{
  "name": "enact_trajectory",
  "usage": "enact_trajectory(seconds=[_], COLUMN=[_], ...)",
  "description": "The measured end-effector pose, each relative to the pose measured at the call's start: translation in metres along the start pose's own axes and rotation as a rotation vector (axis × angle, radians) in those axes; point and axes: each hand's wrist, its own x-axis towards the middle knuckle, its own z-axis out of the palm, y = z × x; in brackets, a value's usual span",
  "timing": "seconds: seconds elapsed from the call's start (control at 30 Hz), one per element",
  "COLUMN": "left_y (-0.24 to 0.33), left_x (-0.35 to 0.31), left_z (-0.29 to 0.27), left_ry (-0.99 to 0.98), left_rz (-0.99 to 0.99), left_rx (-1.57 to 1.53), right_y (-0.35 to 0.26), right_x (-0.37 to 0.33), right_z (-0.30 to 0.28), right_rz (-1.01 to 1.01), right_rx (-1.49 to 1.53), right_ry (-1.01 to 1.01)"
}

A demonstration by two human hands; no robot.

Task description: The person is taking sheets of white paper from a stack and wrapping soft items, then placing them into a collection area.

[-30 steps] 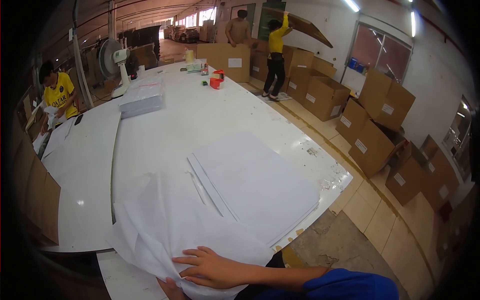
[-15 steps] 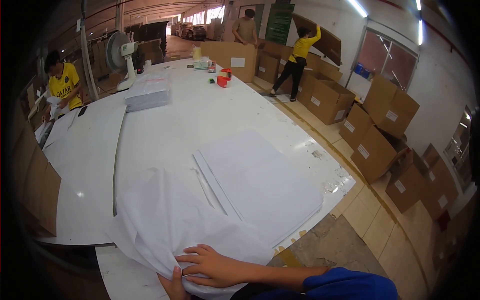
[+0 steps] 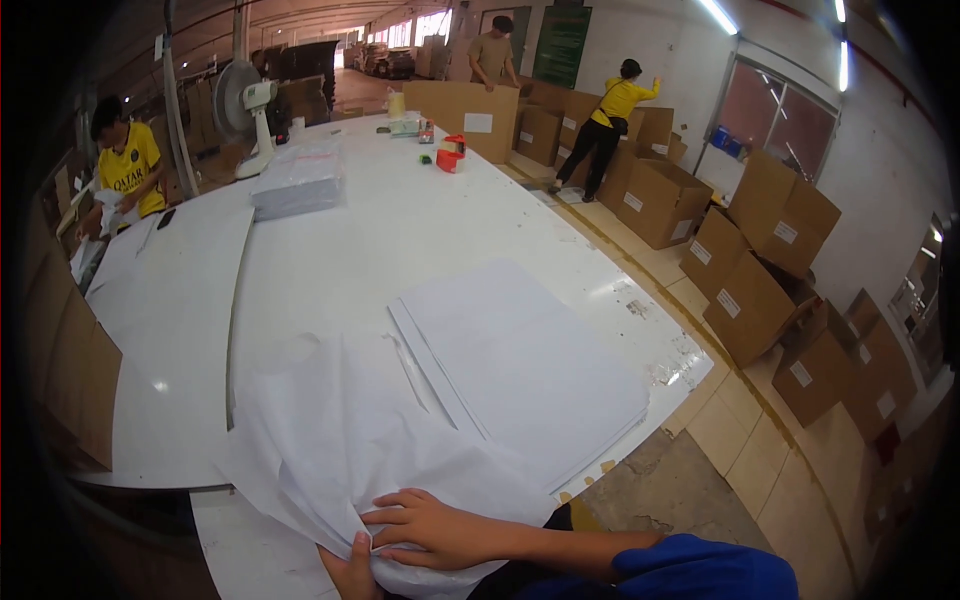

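At the near edge of the table lies a rumpled, thin white sheet (image 3: 330, 420), possibly paper. My left hand (image 3: 352, 572) pinches its near fold, thumb on top and the other fingers hidden underneath. Resting on the same sheet just to the right is my right hand (image 3: 425, 528), its fingers spread and slightly bent. To the far right of the rumpled sheet is a flat stack of white sheets (image 3: 530, 365), with a narrow loose strip (image 3: 408, 375) along its left side.
On the white table (image 3: 400, 240) lie a plastic-wrapped stack (image 3: 298, 180) and a red tape dispenser (image 3: 447, 160). A fan (image 3: 255, 110) stands at the far left. Cardboard boxes (image 3: 660, 205) line the right-hand wall. Three people work around the table: a person (image 3: 135, 165) at left, two others beyond.
My hands and the sheet have barely shifted. At the back, the person in yellow has lowered the big cardboard piece out of sight, one arm still raised.
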Motion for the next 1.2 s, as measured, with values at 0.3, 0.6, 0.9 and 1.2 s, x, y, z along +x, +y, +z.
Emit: enact_trajectory(seconds=[0.3,0.6,0.9,1.2], left_y=[-0.002,-0.008,-0.001,-0.003], left_x=[-0.001,-0.001,0.001,-0.001], left_z=[0.000,-0.006,-0.005,-0.002], left_ry=[-0.002,0.007,-0.004,0.046], left_rz=[-0.022,-0.046,-0.064,-0.080], left_rx=[-0.024,-0.010,-0.050,-0.090], right_y=[-0.003,-0.006,-0.006,-0.005], right_x=[0.002,-0.002,0.002,0.011], right_z=[-0.003,-0.007,-0.007,-0.012], right_rz=[-0.005,0.005,0.002,-0.040], right_rx=[-0.005,0.079,0.063,0.043], right_ry=[0.028,0.002,-0.036,0.013])
